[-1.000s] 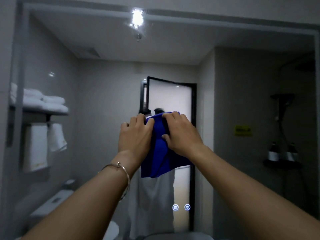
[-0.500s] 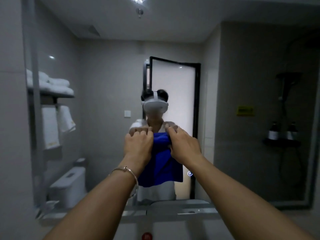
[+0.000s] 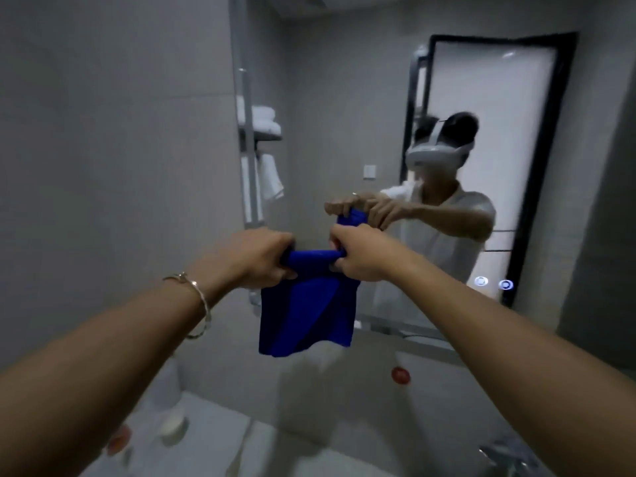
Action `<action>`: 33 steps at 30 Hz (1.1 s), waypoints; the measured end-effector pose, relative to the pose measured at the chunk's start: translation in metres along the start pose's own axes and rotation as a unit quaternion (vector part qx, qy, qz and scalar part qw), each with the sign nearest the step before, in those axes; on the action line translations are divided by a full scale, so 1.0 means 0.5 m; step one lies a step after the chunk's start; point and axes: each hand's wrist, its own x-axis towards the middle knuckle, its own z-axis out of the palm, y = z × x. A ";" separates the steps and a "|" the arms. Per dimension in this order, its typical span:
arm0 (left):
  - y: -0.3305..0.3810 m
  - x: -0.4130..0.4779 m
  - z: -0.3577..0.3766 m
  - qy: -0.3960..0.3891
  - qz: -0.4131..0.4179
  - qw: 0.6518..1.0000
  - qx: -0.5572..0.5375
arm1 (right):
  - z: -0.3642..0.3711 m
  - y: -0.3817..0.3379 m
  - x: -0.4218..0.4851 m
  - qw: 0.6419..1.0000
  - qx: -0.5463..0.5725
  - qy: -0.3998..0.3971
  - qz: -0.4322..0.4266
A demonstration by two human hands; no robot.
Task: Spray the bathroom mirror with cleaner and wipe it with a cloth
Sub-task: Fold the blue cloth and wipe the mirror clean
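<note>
Ideally, this fold would end as a flat, tidy pad for even wiping. The left hand (image 3: 256, 258), a bracelet (image 3: 197, 295) at its wrist, clamped one top corner of the blue cloth (image 3: 306, 315); the right hand (image 3: 358, 259) clamped the other, arms outstretched, knuckles up, the cloth hanging in air short of the mirror (image 3: 344, 108).

the cloth (image 3: 306, 315) hangs between the left hand (image 3: 254, 259) and the right hand (image 3: 361, 256), which grip its top edge, in front of the mirror (image 3: 344, 98). a wall (image 3: 120, 132) lies left of the mirror. the surface (image 3: 220, 425) lies below, with a small round container (image 3: 173, 425) on its left part.
</note>
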 end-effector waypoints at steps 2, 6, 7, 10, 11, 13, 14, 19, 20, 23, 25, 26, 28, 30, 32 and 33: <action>-0.048 -0.063 0.040 -0.062 -0.035 0.997 -0.021 | 0.055 -0.062 0.015 0.997 0.029 -0.066 -0.031; -0.144 -0.181 0.119 -0.170 -0.094 0.979 -0.069 | 0.185 -0.180 0.035 0.982 0.069 -0.151 -0.090; -0.165 -0.208 0.137 -0.194 -0.106 0.973 -0.071 | 0.217 -0.207 0.040 0.978 0.071 -0.168 -0.101; -0.224 -0.292 0.199 -0.247 -0.140 0.953 -0.107 | 0.304 -0.287 0.057 0.964 0.065 -0.217 -0.136; -0.244 -0.323 0.223 -0.261 -0.155 0.945 -0.126 | 0.333 -0.313 0.061 0.958 0.061 -0.237 -0.148; -0.282 -0.389 0.274 -0.287 -0.183 0.925 -0.169 | 0.393 -0.371 0.070 0.941 0.052 -0.282 -0.179; -0.299 -0.424 0.300 -0.302 -0.196 0.914 -0.188 | 0.422 -0.402 0.071 0.931 0.044 -0.307 -0.195; -0.383 -0.602 0.420 -0.354 -0.268 0.859 -0.256 | 0.581 -0.561 0.061 0.882 0.016 -0.395 -0.254; -0.397 -0.638 0.441 -0.359 -0.283 0.848 -0.268 | 0.609 -0.590 0.056 0.873 0.016 -0.410 -0.264; -0.426 -0.732 0.501 -0.363 -0.319 0.820 -0.307 | 0.690 -0.668 0.045 0.848 0.007 -0.442 -0.292; -0.437 -0.778 0.537 -0.369 -0.331 0.807 -0.320 | 0.738 -0.710 0.040 0.835 -0.012 -0.451 -0.315; -0.440 -0.795 0.553 -0.372 -0.334 0.804 -0.323 | 0.759 -0.729 0.038 0.827 -0.027 -0.456 -0.326; -0.447 -0.824 0.584 -0.375 -0.340 0.795 -0.333 | 0.797 -0.758 0.037 0.812 -0.055 -0.472 -0.339; -0.453 -0.847 0.614 -0.382 -0.342 0.785 -0.348 | 0.833 -0.777 0.037 0.798 -0.068 -0.493 -0.340; -0.460 -0.867 0.646 -0.387 -0.347 0.779 -0.350 | 0.866 -0.793 0.038 0.792 -0.073 -0.507 -0.331; -0.466 -0.876 0.662 -0.385 -0.354 0.778 -0.349 | 0.882 -0.800 0.039 0.792 -0.074 -0.510 -0.327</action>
